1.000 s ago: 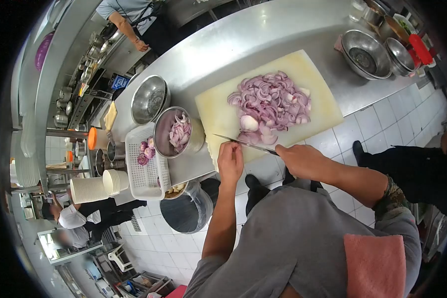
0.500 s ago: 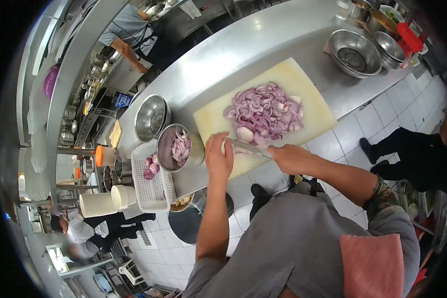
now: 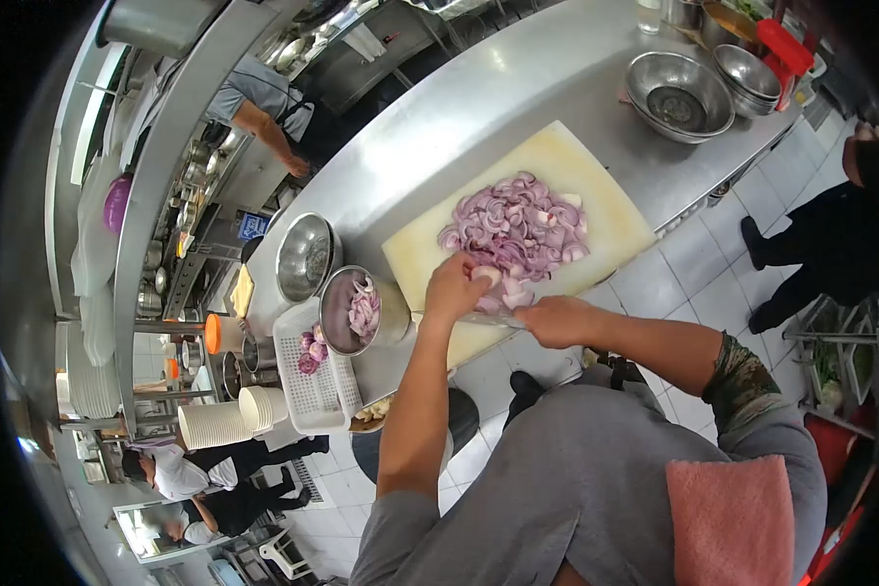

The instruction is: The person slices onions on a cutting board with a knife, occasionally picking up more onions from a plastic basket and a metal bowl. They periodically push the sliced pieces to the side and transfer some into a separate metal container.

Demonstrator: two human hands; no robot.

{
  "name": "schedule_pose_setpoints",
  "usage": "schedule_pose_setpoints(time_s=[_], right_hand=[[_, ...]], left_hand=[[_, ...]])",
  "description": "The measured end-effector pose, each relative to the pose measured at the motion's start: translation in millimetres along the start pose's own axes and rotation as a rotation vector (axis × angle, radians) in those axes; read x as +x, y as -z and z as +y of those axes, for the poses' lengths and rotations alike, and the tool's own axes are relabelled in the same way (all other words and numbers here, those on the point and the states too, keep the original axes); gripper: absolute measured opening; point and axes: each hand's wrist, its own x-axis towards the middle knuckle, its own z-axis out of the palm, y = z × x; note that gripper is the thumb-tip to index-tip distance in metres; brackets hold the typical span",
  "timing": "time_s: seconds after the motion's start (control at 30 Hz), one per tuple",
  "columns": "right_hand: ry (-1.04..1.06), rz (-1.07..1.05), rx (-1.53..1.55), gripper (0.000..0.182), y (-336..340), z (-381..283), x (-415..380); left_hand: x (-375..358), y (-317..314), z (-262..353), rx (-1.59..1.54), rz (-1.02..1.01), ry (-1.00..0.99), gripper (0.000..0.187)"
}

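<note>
My right hand [image 3: 554,321] is closed round the handle of a knife, whose blade [image 3: 496,318] points left, low along the near edge of a white cutting board [image 3: 596,166]. Beside the blade, my left hand [image 3: 453,289] has its fingers bent and pinched at a pale piece of onion [image 3: 486,276]. Sliced purple onion [image 3: 523,223] lies heaped on the board just beyond both hands. Left of the board, a deep steel pot [image 3: 397,314] contains more onion slices [image 3: 363,313].
A white plastic basket [image 3: 293,391] with several small purple onions [image 3: 313,352] sits beside the pot, near a steel bowl [image 3: 305,256]. More steel bowls [image 3: 681,98] stand at the counter's far right. Other people [image 3: 264,107] are around the kitchen, one in dark trousers [image 3: 801,239] at right.
My left hand has shifted right and up to the onion piece at the heap's near edge. The knife blade has dropped lower and sits closer to the board's near edge.
</note>
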Motion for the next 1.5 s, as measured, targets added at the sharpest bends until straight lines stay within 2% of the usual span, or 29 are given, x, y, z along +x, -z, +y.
schedule_pose_setpoints(time_s=[0.07, 0.17, 0.2, 0.3, 0.33, 0.43, 0.53, 0.73, 0.93, 1.03, 1.13, 1.23, 1.33, 1.43, 1.5], right_hand=[[-0.024, -0.007, -0.048, 0.032, 13, 10, 4], [-0.074, 0.035, -0.073, 0.031, 42, 25, 5], [-0.101, 0.054, -0.068, 0.031, 47, 30, 6], [-0.106, 0.112, -0.067, 0.031, 52, 15, -10], [-0.098, 0.135, -0.072, 0.031, 54, 8, -18], [-0.191, 0.086, -0.089, 0.03, 46, -4, -38], [-0.151, 0.081, -0.117, 0.028, 40, -12, -43], [-0.131, 0.0, -0.12, 0.029, 60, -32, -70], [-0.006, 0.134, -0.122, 0.032, 24, 0, -29], [-0.107, -0.027, -0.11, 0.032, 55, -20, -37], [-0.126, -0.068, -0.128, 0.032, 53, -21, -51], [-0.008, 0.119, -0.111, 0.032, 19, -3, -28], [-0.013, 0.049, -0.113, 0.032, 38, -12, -21], [-0.084, -0.022, -0.098, 0.033, 62, -35, -49], [-0.072, 0.003, -0.112, 0.033, 48, -26, -47]], left_hand=[[-9, 1, -7, -0.138, 0.235, -0.145, 0.04], [-53, 24, 9, -0.121, 0.43, -0.185, 0.036], [-67, 14, -1, -0.169, 0.407, -0.168, 0.039], [-92, -29, -48, 0.023, 0.386, -0.379, 0.041], [-103, -31, -48, -0.046, 0.347, -0.293, 0.041], [-121, -32, -40, -0.032, 0.381, -0.28, 0.04], [-118, -42, -21, -0.163, 0.416, -0.241, 0.039], [-106, -50, -13, -0.111, 0.401, -0.144, 0.035], [-104, -44, -12, -0.14, 0.385, -0.176, 0.034], [-105, -40, -13, -0.163, 0.368, -0.173, 0.033], [-107, -44, -14, -0.16, 0.393, -0.162, 0.031], [-106, -42, -11, -0.104, 0.403, -0.169, 0.031], [-108, -44, -15, -0.164, 0.405, -0.176, 0.031], [-109, -46, -15, -0.137, 0.422, -0.165, 0.031], [-110, -45, -15, -0.142, 0.425, -0.164, 0.03]])
